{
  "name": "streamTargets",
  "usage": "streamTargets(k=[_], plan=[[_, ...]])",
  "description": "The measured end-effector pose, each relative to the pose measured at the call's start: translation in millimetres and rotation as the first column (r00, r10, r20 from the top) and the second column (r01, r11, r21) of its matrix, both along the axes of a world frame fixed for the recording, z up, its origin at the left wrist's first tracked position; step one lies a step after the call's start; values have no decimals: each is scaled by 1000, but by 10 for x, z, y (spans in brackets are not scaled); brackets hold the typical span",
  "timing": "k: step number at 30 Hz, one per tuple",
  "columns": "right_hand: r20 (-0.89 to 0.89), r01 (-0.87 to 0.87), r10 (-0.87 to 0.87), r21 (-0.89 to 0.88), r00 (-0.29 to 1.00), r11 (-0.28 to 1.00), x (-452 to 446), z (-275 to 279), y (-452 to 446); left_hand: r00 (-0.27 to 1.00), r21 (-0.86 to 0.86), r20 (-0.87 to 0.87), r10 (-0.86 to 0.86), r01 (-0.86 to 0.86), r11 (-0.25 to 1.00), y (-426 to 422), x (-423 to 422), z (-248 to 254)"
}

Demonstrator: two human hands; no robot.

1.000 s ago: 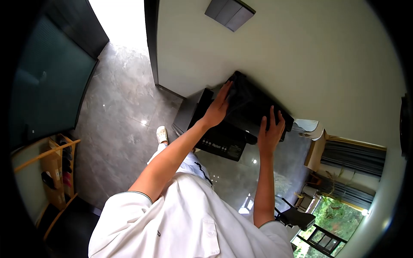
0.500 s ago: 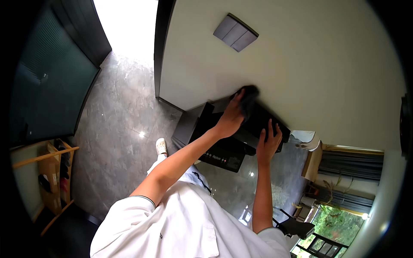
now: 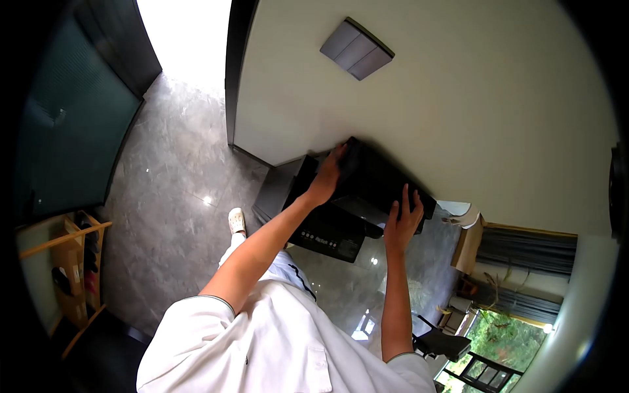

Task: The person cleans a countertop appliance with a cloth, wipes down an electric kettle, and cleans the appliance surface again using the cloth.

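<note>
A black machine (image 3: 331, 239) with a row of buttons on its front panel stands by the wall, its black lid (image 3: 383, 177) raised. My left hand (image 3: 325, 178) is at the lid's upper left part, fingers round a dark cloth (image 3: 349, 160) that is hard to tell from the black surface. Against the lid's right end rests my right hand (image 3: 403, 223), fingers spread, with nothing seen in it.
A wall switch (image 3: 358, 49) is above the machine. To the left are a dark glass door (image 3: 72, 124) and a wooden rack (image 3: 75, 268) with shoes. Grey tiled floor (image 3: 170, 164) lies between. At the lower right, a black chair (image 3: 442, 342) stands near a window.
My left hand has swept the cloth up towards the lid's top edge, then back down and left. My right hand stays at the lid's right end. The view has shifted slightly.
</note>
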State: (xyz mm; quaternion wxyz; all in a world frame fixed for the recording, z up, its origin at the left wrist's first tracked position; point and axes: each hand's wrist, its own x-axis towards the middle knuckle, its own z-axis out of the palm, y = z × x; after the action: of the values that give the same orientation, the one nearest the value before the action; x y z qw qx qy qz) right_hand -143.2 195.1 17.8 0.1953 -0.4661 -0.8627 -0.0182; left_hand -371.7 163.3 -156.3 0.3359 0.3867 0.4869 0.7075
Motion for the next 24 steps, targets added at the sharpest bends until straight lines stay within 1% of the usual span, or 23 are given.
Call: streamTargets(k=[1,2,4,5,8,9,11,12,14,15,16,17,18,20,21,22,23,24], plan=[[-8,-5,5,-1,1000,1000,-2,2,-12,999,43,33,1,-2,999,24,-10,-180],[-15,-11,11,-1,1000,1000,-7,4,-20,999,39,41,-4,3,999,22,-21,-302],[-19,-8,8,-5,1000,1000,-26,6,-30,993,-94,-115,23,-34,995,19,-43,-566],[-30,-12,11,-5,999,1000,-24,6,-29,985,-137,-171,23,-47,989,78,-47,-779],[0,4,-4,-12,1000,1000,-16,-4,-7,949,-220,-316,-12,-60,974,454,18,-1832],[4,-2,2,-13,1000,1000,2,-11,-4,950,-232,-311,-31,-44,972,573,47,-2100],[6,-28,28,20,1000,999,33,-34,5,992,-329,-80,-100,68,942,693,72,-2103],[3,-31,31,20,1000,999,31,-46,8,973,-282,229,-28,94,955,809,158,-2106],[-3,-23,23,30,1000,999,31,-76,-5,902,-131,430,17,44,990,776,257,-1692],[-6,-24,24,27,1000,999,20,-89,-5,972,-51,236,8,5,999,578,184,-1154],[-5,-24,25,42,1000,999,9,-89,-15,998,39,44,38,-40,998,360,95,-555],[-3,-26,26,59,1000,998,5,-89,-17,965,112,-252,77,-50,992,226,3,-113],[-3,-28,28,56,1000,998,13,-90,-10,965,108,-252,78,-52,993,143,-6,217],[2,-32,32,57,999,998,36,-92,11,869,102,-474,141,-105,989,25,9,661],[2,-34,34,53,999,998,45,-92,6,869,98,-474,141,-107,989,-45,-16,774],[-4,-33,34,48,999,998,53,-93,19,957,61,-289,38,-21,998,-85,-37,851],[-8,-33,34,42,999,999,55,-97,40,994,44,-86,-66,70,997,-101,-53,887],[-3,-35,36,37,999,999,49,-95,46,995,39,-81,-64,68,997,-107,-54,861]])
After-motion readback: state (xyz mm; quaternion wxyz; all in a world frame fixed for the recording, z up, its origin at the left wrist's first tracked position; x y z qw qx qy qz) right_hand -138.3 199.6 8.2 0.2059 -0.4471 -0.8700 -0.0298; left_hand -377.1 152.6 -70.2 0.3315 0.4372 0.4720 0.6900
